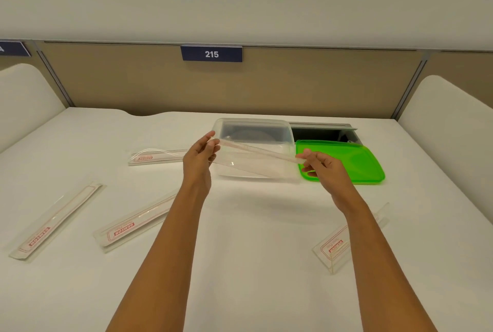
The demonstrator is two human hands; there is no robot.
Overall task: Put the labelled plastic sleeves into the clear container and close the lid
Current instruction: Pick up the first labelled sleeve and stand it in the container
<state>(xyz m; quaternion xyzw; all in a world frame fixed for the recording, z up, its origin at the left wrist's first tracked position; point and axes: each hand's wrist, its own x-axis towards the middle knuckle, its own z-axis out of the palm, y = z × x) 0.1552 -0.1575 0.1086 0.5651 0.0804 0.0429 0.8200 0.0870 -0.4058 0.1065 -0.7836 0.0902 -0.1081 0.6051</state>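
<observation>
A long clear plastic sleeve [256, 157] with red print hangs level over the front of the clear container [252, 125]. My left hand [200, 155] pinches its left end and my right hand [320, 165] pinches its right end. The container stands open at the back middle of the table. Its green lid [354, 161] lies flat just to the right, partly under my right hand. More labelled sleeves lie on the table: one behind my left hand [154, 157], one at the far left [57, 221], one by my left forearm [133, 221], one at the right [346, 242].
A dark cable opening [322, 133] with a grey flap sits in the table behind the lid. A beige partition with a sign reading 215 [211, 53] closes the back. White rounded side panels [453, 110] flank the white table.
</observation>
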